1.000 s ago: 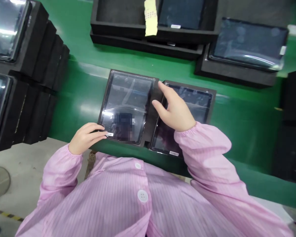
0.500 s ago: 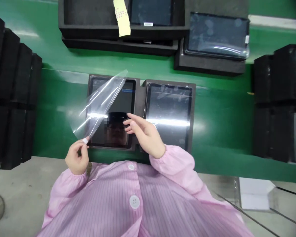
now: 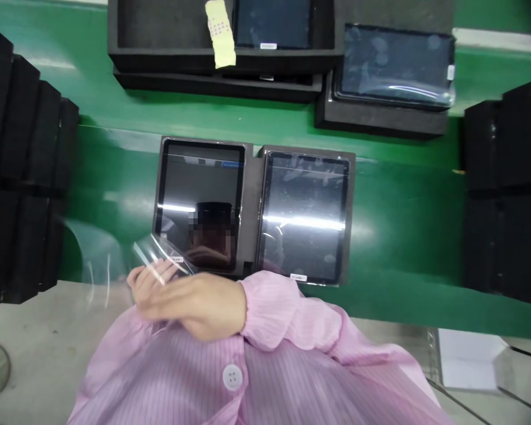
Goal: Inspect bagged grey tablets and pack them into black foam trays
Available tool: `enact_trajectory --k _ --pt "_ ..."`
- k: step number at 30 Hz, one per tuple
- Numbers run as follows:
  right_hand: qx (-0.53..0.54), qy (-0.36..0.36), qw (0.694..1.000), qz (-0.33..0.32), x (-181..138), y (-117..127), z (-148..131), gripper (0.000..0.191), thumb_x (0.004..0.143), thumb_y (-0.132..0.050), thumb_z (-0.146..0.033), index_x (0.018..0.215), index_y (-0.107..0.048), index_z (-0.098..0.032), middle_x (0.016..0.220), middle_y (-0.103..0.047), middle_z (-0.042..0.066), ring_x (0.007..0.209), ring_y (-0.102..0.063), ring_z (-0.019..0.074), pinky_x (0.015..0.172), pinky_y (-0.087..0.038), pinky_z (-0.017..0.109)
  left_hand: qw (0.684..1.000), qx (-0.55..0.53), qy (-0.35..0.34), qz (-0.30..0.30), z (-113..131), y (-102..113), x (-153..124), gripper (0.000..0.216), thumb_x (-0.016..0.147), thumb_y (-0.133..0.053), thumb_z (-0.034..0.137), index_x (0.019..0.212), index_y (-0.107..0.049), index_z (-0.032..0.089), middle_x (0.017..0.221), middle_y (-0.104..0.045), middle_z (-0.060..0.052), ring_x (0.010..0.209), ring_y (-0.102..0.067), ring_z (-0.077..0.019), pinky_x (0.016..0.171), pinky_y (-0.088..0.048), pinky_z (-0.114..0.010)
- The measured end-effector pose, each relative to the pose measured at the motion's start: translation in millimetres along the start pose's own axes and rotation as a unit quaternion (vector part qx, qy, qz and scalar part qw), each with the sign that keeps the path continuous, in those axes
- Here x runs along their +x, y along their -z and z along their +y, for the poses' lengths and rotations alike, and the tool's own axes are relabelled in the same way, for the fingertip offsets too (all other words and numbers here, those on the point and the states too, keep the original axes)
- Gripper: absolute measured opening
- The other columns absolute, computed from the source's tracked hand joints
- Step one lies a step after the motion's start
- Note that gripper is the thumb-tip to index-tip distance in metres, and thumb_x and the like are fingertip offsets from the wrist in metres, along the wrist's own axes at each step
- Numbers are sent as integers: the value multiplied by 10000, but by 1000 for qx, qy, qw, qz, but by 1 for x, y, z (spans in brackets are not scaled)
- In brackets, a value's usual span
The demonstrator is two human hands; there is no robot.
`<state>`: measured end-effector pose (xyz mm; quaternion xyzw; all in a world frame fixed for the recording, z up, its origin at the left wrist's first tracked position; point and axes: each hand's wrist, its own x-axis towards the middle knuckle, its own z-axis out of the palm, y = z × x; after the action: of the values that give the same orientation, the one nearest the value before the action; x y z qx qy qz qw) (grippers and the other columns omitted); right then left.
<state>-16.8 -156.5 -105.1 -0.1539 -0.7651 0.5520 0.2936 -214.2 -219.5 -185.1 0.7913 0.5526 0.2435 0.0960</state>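
Note:
A clear protective film [image 3: 98, 254], smeared by motion, is bunched around my left hand [image 3: 153, 277] at the table's front edge. My left hand's fingers are closed on the film, and part of that hand is hidden behind my right. My right hand [image 3: 206, 304] crosses in front of my body and meets the left; its fingers are blurred against the film, so their grip does not show. Just beyond lies a tablet [image 3: 203, 183] with a dark, glossy bare screen, set in a black foam tray. To its right sits a second tablet [image 3: 305, 195], whose smudged surface looks film-covered.
Black foam trays [image 3: 221, 62] stand at the back, one with a tablet in it and a yellow paper strip [image 3: 221, 35]. Another tablet [image 3: 396, 65] lies on foam at back right. Stacks of black foam blocks line the left [image 3: 24, 177] and right [image 3: 508, 200].
The film has come away from above the left tablet and moved down and left. My right hand has swung left from beside the tablet to my left hand.

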Motion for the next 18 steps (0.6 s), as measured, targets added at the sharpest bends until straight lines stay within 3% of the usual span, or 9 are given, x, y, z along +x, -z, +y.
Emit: enact_trajectory --k 2,4,7,11,15,18 --pt "48 28 996 -71 -3 -3 -2 393 802 -401 -41 1026 -700 -163 1198 -736 64 1183 -663 154 1040 -505 227 999 26 -5 22 7 4 4 286 890 -604 187 1149 -646 301 1053 -769 -17 957 -722 -285 805 -425 -485" --pt "92 15 995 -40 -5 1 -6 329 820 -447 -63 974 -719 -169 1170 -746 78 1159 -679 168 1036 -511 237 997 53 -22 50 13 7 11 287 888 -613 166 1148 -641 285 1027 -772 -13 938 -721 -269 778 -413 -457" --pt "151 -58 977 139 -8 19 -13 234 839 -571 -138 974 -742 -225 1118 -766 31 1087 -717 187 998 -559 284 991 79 -71 80 18 13 26 215 905 -583 211 1106 -655 230 911 -764 -34 866 -711 -257 731 -377 -429" --pt "130 -224 881 396 -26 46 -16 224 886 -597 -273 1068 -727 -280 1125 -764 11 1080 -720 212 1011 -567 402 987 140 -61 52 26 20 54 254 857 -665 243 1110 -677 252 828 -695 -28 750 -632 -213 747 -316 -399" --pt "11 -239 828 507 -74 66 -8 424 883 -582 -301 1302 -592 -238 1229 -715 88 1115 -700 228 1026 -546 463 989 141 -48 14 44 19 86 124 874 -664 276 984 -683 220 780 -678 -28 717 -570 -209 776 -294 -406" --pt "-155 -268 769 559 -118 88 -1 394 917 -518 -297 1303 -583 -243 1242 -691 105 1128 -683 249 1022 -536 489 990 116 -76 -10 67 7 107 139 879 -656 320 953 -667 203 861 -682 -61 795 -587 -244 799 -334 -415"
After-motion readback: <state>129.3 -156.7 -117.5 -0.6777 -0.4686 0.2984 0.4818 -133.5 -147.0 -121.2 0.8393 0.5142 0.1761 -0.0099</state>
